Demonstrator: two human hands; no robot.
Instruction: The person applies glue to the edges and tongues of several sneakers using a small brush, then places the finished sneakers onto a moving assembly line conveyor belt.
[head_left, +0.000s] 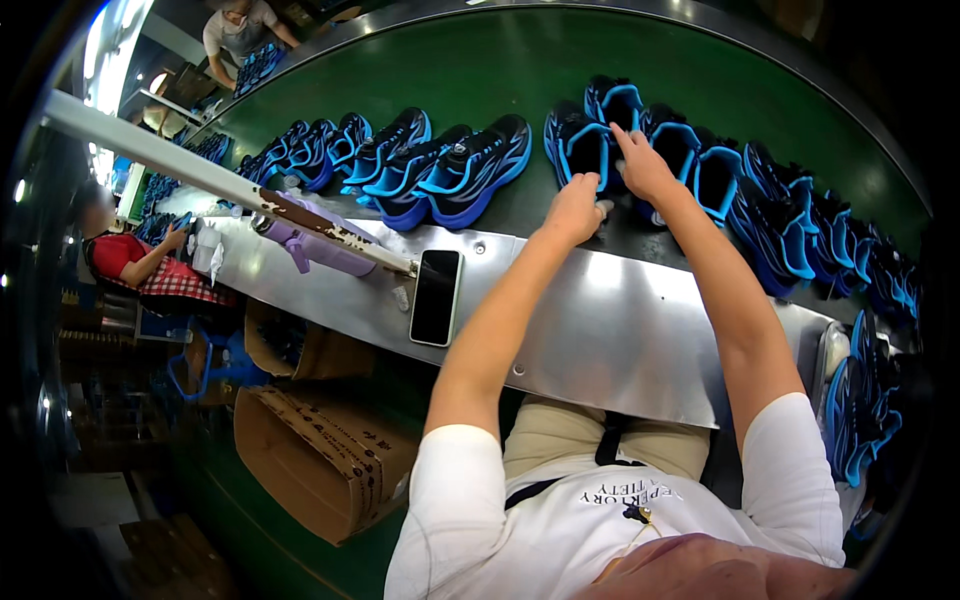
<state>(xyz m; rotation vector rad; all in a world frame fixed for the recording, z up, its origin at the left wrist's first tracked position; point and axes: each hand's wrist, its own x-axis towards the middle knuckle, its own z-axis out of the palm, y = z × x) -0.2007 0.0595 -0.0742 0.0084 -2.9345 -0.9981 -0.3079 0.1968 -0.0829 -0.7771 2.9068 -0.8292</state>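
My left hand (578, 208) is closed at the heel of a black sports shoe (565, 135) with bright blue lining and sole. The shoe's toe points away from me. Just right of it, my right hand (645, 165) has its index finger at the heel of a second, matching shoe (603, 88) lying farther back. Its other fingers are bent and partly hidden, and it appears to grip that heel. Beside my right hand stand two more such shoes, one with a wide blue collar (716, 180).
Shoes line the green conveyor belt (480, 60) to the left (475, 170) and right (770, 235). On the metal ledge (620, 320) lie a phone (436, 298) and a purple bottle (325, 240), below a slanting white bar (200, 160). Cardboard boxes (300, 470) stand lower left. Co-workers (135, 255) sit farther off.
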